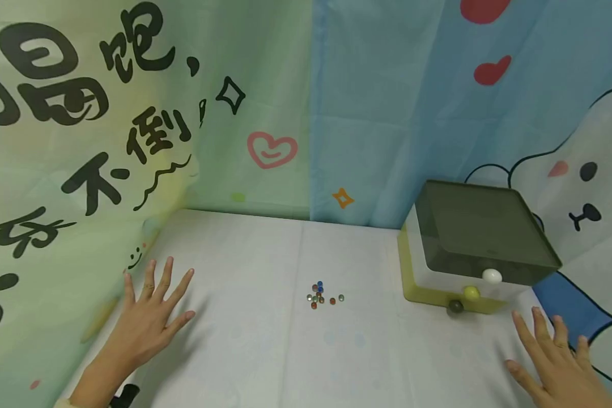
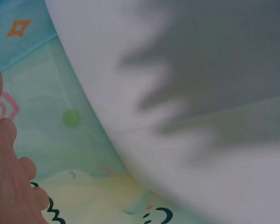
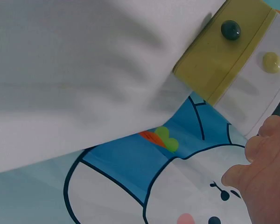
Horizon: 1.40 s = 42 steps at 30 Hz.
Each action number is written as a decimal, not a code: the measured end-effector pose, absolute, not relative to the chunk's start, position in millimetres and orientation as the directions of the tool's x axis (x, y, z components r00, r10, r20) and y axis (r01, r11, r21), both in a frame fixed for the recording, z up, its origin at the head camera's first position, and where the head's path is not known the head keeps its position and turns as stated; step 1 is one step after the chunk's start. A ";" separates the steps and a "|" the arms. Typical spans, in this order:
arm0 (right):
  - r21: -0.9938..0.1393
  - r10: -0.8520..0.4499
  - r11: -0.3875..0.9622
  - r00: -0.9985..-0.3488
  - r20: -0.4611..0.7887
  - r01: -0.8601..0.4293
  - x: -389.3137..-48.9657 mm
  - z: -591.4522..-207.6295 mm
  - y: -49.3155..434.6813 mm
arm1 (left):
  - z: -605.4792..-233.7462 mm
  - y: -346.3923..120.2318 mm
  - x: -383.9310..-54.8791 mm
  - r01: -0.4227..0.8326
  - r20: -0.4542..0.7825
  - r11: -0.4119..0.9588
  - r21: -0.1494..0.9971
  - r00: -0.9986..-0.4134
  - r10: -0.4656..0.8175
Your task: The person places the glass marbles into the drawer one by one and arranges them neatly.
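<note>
Spreading wide, empty fingers (image 1: 164,279) (image 1: 542,333) flank beads (image 1: 321,300) (tiny, multicoloured) near a dark-topped, round-knobbed box (image 1: 476,243).

A curtained booth was formed: the white table (image 1: 245,340) was bordered at its far, left and right edges by cartoon-printed cloth (image 1: 377,113); the wider room was hidden.

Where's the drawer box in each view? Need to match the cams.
Head: drawer box in the right half, around mid-height, above the right hand in the picture.
Left wrist: not in it.
Right wrist: upper right corner, cut off by the frame; its dark knob shows.
Shared landmark: white tabletop, seen in all three.
</note>
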State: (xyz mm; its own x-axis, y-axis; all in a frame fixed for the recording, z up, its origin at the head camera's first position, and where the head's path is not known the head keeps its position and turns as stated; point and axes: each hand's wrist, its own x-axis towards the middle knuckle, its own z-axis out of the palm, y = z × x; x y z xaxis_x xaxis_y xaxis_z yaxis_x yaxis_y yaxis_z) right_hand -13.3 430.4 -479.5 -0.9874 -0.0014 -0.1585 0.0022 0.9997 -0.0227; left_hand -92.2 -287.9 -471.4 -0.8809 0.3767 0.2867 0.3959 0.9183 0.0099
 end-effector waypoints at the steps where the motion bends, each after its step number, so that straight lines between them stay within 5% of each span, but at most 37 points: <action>1: -0.021 -0.001 1.000 -0.988 -0.155 0.002 -13.3 -479.2 429.8 | -472.3 -287.6 -92.1 0.393 0.277 0.919 0.016 -0.885 0.373; 15: -0.027 -0.040 0.999 -0.998 -0.058 -0.039 -15.5 -474.9 426.3 | -469.9 -280.0 -95.6 0.380 0.235 0.924 0.043 -0.903 0.361; 28: -0.152 -0.064 0.985 -0.993 0.098 -0.078 -11.0 -477.4 421.9 | -463.7 -251.3 -102.3 0.379 0.203 0.913 0.152 -0.916 0.346; 36: -0.402 0.078 0.915 -0.994 0.072 0.042 -9.3 -477.4 421.8 | -464.2 -218.9 -105.6 0.391 0.310 0.871 0.297 -0.903 0.299; 42: -0.607 0.162 0.794 -0.960 0.230 -0.011 -5.7 -484.6 422.2 | -468.3 -190.2 -105.0 0.405 0.375 0.796 0.450 -0.895 0.244</action>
